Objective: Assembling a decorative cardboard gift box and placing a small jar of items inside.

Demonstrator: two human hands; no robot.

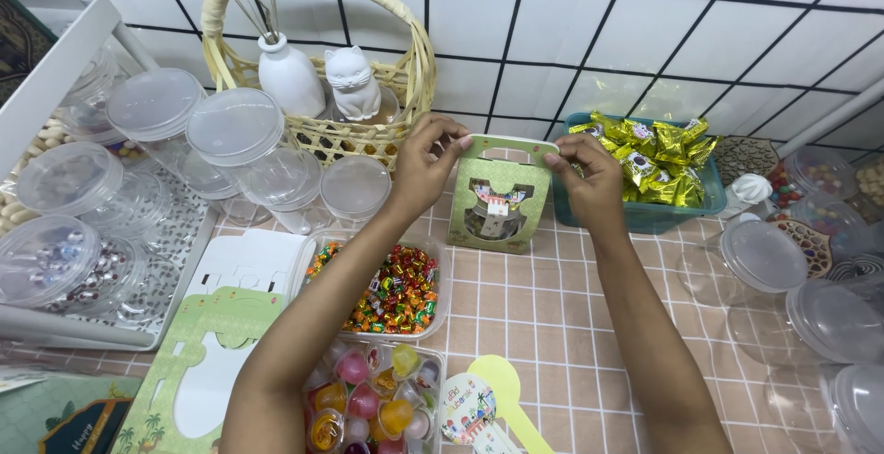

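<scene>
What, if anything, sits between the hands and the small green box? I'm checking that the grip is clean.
Nothing visible. The left hand and the right hand both pinch the top edge of the green box directly, fingertips touching the card. The box stands upright on the tiled table.

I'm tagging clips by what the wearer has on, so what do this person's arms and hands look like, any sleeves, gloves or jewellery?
Both forearms are bare as far as the frame shows: no sleeves visible. The left hand and right hand wear no gloves, and no rings, watch or bracelets show.
</scene>
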